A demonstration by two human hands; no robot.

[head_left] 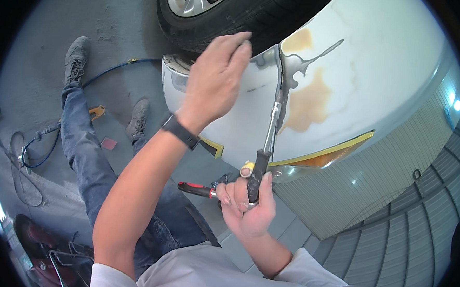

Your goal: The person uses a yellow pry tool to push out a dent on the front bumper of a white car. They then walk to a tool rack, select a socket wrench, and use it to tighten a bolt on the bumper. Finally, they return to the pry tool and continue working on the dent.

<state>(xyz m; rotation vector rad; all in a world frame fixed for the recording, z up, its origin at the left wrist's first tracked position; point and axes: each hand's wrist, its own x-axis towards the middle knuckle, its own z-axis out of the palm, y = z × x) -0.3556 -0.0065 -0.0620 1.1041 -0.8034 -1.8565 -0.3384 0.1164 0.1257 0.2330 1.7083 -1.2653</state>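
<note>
My right hand (247, 204) is wrapped round the black handle of a socket driver (270, 132). Its silver shaft points up along the seam between the car's bumper (250, 105) and fender (342, 87). A red-and-black handled tool (196, 189) sticks out leftward from the same hand; its far end is hidden by the fingers. Yellow wrapping (247, 169) shows at one fingertip. With a black band at the wrist, my left hand (218, 78) is raised over the bumper, just below the tyre (246, 27). Its fingers are stretched out and nothing shows in them.
Sanded tan and grey patches mark the white bodywork. Yellow tape edges an orange lamp (333, 155). A blue hose (114, 67) crosses the floor beside my shoes. On the floor lie an orange tool (97, 111) and a pink pad (108, 144). A dark red object stands lower left.
</note>
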